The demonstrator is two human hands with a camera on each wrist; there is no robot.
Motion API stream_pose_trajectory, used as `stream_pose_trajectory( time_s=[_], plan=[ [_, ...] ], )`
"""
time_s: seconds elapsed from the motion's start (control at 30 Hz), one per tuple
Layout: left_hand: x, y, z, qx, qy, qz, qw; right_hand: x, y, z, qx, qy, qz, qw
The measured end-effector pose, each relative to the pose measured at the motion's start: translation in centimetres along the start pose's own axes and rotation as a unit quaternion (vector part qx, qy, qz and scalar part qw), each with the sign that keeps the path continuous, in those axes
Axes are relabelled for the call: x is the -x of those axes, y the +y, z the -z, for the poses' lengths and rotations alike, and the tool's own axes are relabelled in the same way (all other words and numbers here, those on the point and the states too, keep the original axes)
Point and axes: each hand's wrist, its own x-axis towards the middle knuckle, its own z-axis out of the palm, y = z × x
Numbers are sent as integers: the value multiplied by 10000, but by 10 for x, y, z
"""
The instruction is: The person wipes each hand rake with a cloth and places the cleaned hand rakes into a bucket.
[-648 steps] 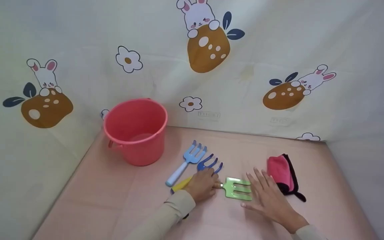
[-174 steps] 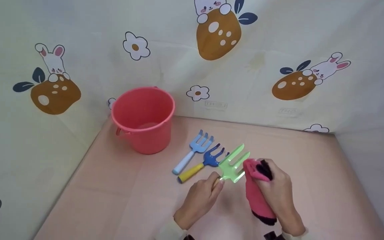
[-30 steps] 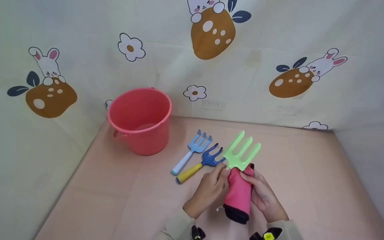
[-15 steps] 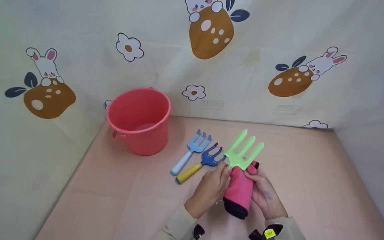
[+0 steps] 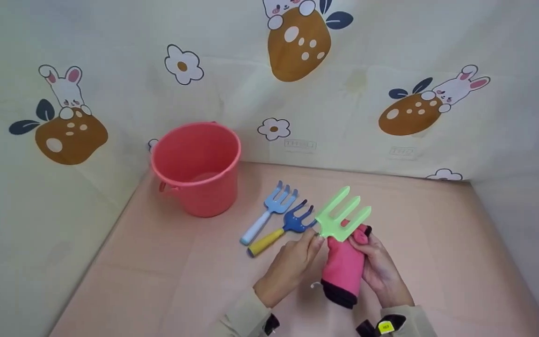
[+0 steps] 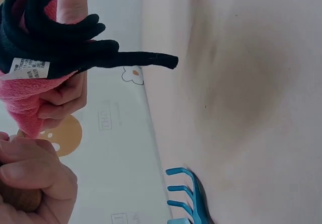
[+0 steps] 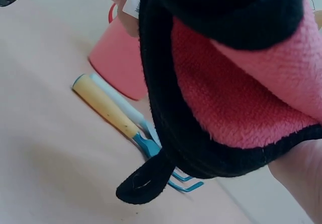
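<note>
My left hand (image 5: 288,267) grips a green hand fork (image 5: 339,221) by its wooden handle (image 6: 20,198), tines pointing up and away. A pink cloth (image 5: 344,267) with black edging is in my right hand (image 5: 384,276), thumb on its front. Its upper part sits behind the fork's head, with pink showing at the base of the tines. The rest of the cloth hangs below. In the right wrist view the cloth (image 7: 236,93) hides most of the right hand's fingers and the fork. The left wrist view shows a white label (image 6: 30,69) on the cloth.
A blue hand rake (image 5: 293,222) with a yellow handle lies on the pink tabletop (image 5: 180,271), left of the green fork. Beside it lies a light blue hand rake (image 5: 274,201). A red bucket (image 5: 208,196) stands upright at the back left. Printed sheets (image 5: 232,93) wall the table.
Since the first frame, the green fork has been lifted off the table and the cloth picked up. Within the last second, the cloth has slid slightly right behind the fork's head.
</note>
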Motion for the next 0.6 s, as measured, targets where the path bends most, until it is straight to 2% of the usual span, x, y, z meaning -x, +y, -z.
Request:
stream_pose_trajectory(
  time_s=[0.2,0.4,0.5,0.6],
  plan=[
    [3,-2,3,162,-161,196,9995,0,-11,3,277,172,128,9994],
    [7,-5,4,191,-202,136,9995,0,-27,6,617,491,171,9967],
    [9,-6,4,133,-204,30,9997,1,-35,7,716,532,215,9958],
    [10,-10,3,0,-83,-208,9997,3,-41,8,801,453,385,9950]
  ],
)
